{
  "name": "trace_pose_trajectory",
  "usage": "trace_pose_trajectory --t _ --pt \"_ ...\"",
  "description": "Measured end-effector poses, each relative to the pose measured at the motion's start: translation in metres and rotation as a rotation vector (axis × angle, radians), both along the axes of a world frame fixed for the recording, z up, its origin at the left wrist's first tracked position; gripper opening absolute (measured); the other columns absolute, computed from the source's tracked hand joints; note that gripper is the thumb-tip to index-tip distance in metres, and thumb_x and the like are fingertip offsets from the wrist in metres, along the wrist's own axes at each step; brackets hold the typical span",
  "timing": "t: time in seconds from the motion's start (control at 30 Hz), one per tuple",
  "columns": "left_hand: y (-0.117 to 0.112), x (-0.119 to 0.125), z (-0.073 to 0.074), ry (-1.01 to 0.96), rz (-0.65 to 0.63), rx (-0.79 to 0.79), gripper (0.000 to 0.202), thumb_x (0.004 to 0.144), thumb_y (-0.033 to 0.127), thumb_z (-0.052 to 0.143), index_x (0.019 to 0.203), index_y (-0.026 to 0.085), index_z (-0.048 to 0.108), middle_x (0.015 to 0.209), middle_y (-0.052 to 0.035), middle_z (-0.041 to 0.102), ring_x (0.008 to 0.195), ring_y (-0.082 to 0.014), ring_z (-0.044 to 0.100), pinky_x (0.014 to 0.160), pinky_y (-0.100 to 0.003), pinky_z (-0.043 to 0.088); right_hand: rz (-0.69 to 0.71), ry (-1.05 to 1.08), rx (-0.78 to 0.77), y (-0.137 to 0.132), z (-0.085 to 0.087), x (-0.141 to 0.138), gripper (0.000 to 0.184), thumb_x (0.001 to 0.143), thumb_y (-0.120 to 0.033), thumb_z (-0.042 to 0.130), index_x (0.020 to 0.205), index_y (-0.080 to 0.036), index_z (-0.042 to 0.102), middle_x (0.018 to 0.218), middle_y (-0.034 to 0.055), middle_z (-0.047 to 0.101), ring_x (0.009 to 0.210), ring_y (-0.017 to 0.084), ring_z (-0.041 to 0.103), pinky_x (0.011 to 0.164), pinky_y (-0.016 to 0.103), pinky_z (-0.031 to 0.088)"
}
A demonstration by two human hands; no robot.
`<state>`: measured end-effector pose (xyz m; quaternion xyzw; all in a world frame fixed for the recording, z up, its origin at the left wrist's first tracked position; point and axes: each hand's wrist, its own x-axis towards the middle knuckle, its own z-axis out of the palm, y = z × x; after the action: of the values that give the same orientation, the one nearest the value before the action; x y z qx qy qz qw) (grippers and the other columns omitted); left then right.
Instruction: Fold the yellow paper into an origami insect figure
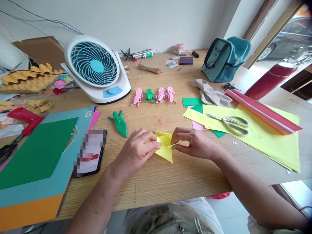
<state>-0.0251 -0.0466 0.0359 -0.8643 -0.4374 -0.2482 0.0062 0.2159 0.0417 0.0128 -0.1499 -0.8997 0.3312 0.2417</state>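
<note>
One folded yellow paper [164, 141] lies directly between your left hand [138, 145], closely pinching its left side, and right hand [188, 143], closely pinching its right flap, neither nearer, one corner pointing near, long axis unclear.

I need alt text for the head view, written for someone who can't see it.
A left hand and right hand hold partly folded yellow paper at a wooden table. Beyond are four small paper figures, three pink and one green; a white-and-blue fan stands left of them, and scissors lie on yellow sheets to the right.
</note>
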Motion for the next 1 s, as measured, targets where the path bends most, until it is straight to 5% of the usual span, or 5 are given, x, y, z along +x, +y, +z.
trace_pose_trajectory --t 0.3,0.43,0.7,0.83,1.0 --pt "0.001 0.003 0.001 0.090 0.078 0.035 0.012 0.092 0.014 0.059 0.082 0.018 0.065 0.091 -0.0052 0.065 0.087 -0.0197 0.053 0.077 -0.034 0.045 -0.066 -0.034 0.010 -0.001 0.000 -0.002 0.010 0.094 -0.022 0.059 0.099 -0.019 0.067 0.096 0.0067 0.065 0.082 0.017 0.064 0.075 0.031 0.050" --pt "0.005 0.000 -0.009 -0.064 0.148 -0.093 0.003 0.090 0.016 0.062 0.088 0.018 0.060 0.112 -0.0087 0.064 0.101 -0.0217 0.059 0.089 -0.038 0.049 -0.088 -0.023 0.011 -0.001 -0.001 -0.003 0.011 0.094 -0.024 0.059 0.100 -0.019 0.067 0.094 0.0061 0.064 0.081 0.016 0.063 0.074 0.031 0.050" --pt "0.002 -0.009 0.001 -0.523 0.122 -0.388 0.003 0.089 0.020 0.065 0.086 0.018 0.066 0.089 -0.0028 0.069 0.085 -0.0152 0.065 0.077 -0.027 0.050 -0.019 0.008 -0.201 0.001 0.008 0.002 0.014 0.093 -0.030 0.062 0.094 -0.017 0.067 0.096 0.0066 0.066 0.086 0.017 0.065 0.078 0.030 0.052" --pt "0.003 -0.009 0.001 -0.553 0.088 -0.469 0.009 0.089 0.023 0.066 0.085 0.018 0.072 0.091 -0.0038 0.073 0.086 -0.0157 0.068 0.078 -0.027 0.052 -0.006 -0.109 -0.245 0.002 0.008 0.004 0.015 0.091 -0.032 0.064 0.094 -0.018 0.069 0.100 0.0061 0.067 0.086 0.016 0.065 0.076 0.029 0.052" --pt "0.013 -0.005 -0.019 -0.501 0.092 -0.483 0.010 0.089 0.019 0.064 0.086 0.019 0.074 0.095 -0.0043 0.075 0.089 -0.0165 0.069 0.080 -0.029 0.054 -0.085 -0.224 -0.147 0.006 0.001 0.007 0.008 0.088 -0.022 0.064 0.090 -0.019 0.071 0.101 0.0058 0.067 0.076 0.013 0.063 0.067 0.026 0.049"
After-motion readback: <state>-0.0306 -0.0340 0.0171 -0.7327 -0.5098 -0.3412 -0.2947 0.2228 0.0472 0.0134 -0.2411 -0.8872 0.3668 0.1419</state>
